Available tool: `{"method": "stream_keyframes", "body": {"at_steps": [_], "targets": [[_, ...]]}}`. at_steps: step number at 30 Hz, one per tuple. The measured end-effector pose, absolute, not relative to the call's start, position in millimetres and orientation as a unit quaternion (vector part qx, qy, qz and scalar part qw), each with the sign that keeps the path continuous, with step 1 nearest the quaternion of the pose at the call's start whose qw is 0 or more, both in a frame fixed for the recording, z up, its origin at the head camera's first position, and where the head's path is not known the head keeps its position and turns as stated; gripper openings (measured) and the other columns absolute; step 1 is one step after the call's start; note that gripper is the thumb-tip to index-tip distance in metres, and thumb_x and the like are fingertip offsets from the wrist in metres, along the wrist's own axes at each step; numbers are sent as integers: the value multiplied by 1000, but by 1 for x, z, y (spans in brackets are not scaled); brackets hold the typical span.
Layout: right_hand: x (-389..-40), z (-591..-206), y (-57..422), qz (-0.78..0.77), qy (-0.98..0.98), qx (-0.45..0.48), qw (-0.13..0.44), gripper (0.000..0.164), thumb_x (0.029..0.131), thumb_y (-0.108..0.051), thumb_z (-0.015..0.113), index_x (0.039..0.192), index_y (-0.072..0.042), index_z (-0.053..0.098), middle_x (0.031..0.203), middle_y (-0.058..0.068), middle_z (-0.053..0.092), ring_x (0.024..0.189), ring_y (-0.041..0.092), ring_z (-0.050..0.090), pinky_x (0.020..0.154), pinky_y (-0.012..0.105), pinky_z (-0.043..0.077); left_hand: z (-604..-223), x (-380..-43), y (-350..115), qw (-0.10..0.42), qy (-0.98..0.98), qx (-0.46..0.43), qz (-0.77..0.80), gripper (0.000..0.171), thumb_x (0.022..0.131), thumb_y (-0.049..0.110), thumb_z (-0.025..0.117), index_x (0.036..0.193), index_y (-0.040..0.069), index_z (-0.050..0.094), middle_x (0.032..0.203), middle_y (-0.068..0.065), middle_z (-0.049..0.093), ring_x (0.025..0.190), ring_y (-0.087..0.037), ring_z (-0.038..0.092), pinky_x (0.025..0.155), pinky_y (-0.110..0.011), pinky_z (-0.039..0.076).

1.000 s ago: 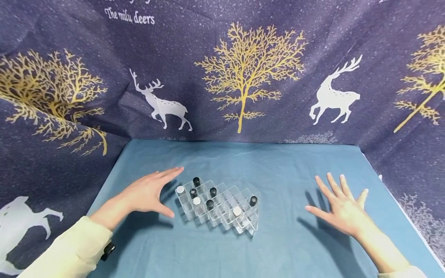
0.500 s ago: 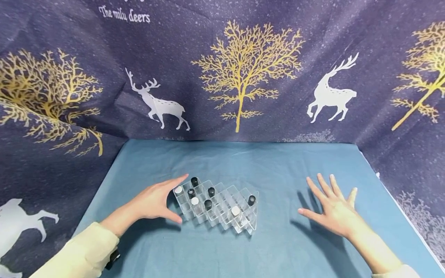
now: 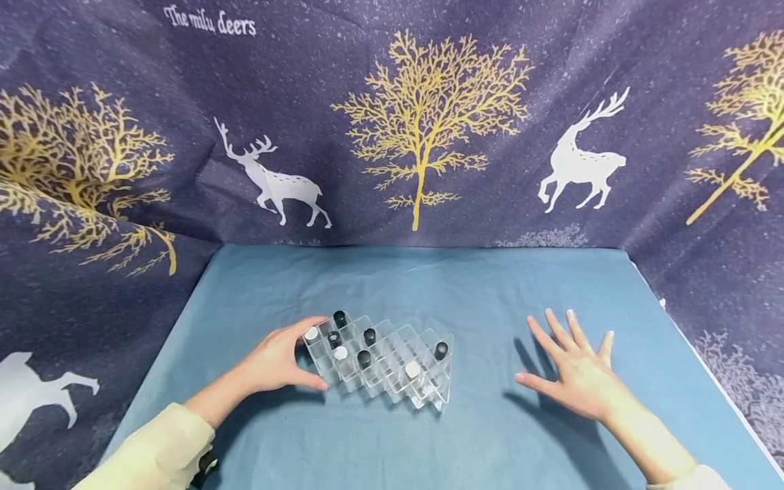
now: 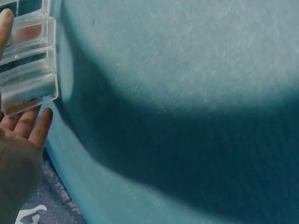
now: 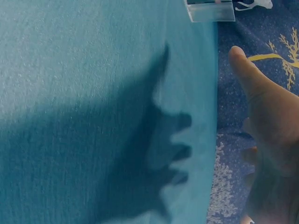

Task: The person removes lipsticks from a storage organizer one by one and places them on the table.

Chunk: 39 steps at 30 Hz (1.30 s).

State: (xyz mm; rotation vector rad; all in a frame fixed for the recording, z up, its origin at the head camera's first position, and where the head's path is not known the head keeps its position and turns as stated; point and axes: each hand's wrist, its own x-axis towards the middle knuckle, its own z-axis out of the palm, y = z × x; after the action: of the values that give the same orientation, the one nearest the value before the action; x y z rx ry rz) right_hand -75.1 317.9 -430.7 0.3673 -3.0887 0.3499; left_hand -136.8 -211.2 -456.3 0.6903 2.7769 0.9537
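Note:
A clear plastic organizer rack (image 3: pixel 392 373) with slanted, stepped compartments lies on the blue cloth in the head view. Several small tubes stand in it, some with black caps (image 3: pixel 441 350), some with white caps (image 3: pixel 412 369). My left hand (image 3: pixel 275 357) is around the rack's left end, thumb towards the front and fingers at the back corner. In the left wrist view, its fingers (image 4: pixel 40 128) extend by the rack's clear end (image 4: pixel 30 93); whether they touch it, I cannot tell. My right hand (image 3: pixel 578 378) hovers right of the rack, fingers spread, holding nothing.
Blue cloth (image 3: pixel 392 449) covers the table. Behind and at both sides hangs a dark blue backdrop (image 3: pixel 367 82) printed with gold trees and white deer. A black strap-like item (image 3: pixel 207 466) shows by the left sleeve.
My left hand has moved right, from beside the rack to around its left end. My right hand has drifted slightly left, its fingers still spread. The tubes keep their places in the rack.

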Motion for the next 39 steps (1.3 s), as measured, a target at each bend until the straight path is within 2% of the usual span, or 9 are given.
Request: {"method": "stream_keyframes", "body": {"at_steps": [4, 13, 21, 30, 39], "targets": [[-74, -430, 313, 124, -985, 120, -2, 104, 90, -70, 74, 172, -25, 27, 174, 23, 25, 160, 54, 9, 105, 93, -7, -459, -135, -211, 60, 912, 215, 346, 106, 63, 48, 103, 153, 20, 56, 141, -9, 68, 122, -32, 68, 104, -55, 55], [-73, -430, 302, 151, -979, 135, -11, 103, 90, -67, 75, 172, -27, 27, 175, 20, 24, 161, 52, 10, 107, 92, -7, -463, -131, -209, 47, 904, 191, 380, 98, 62, 44, 105, 146, 20, 60, 137, -9, 70, 122, -31, 71, 106, -48, 55], [-73, -428, 292, 190, -969, 154, -11, 102, 90, -63, 78, 171, -26, 28, 175, 18, 25, 162, 50, 11, 109, 88, -12, -465, -126, -203, 37, 900, 179, 395, 94, 61, 42, 106, 142, 21, 62, 131, -7, 73, 120, -30, 72, 105, -47, 56], [-77, -425, 280, 236, -957, 168, -24, 104, 88, -62, 81, 171, -26, 30, 175, 18, 25, 161, 51, 12, 111, 89, -3, -466, -121, -194, 35, 907, 154, 391, 95, 60, 43, 106, 141, 21, 62, 134, -11, 72, 118, -33, 73, 104, -52, 56], [-81, -426, 277, 263, -948, 175, -35, 104, 88, -59, 83, 171, -26, 28, 175, 18, 24, 161, 51, 11, 113, 87, -1, -466, -122, -176, 31, 911, 125, 392, 100, 58, 44, 106, 144, 18, 61, 130, -7, 74, 117, -31, 72, 103, -53, 56]]}}
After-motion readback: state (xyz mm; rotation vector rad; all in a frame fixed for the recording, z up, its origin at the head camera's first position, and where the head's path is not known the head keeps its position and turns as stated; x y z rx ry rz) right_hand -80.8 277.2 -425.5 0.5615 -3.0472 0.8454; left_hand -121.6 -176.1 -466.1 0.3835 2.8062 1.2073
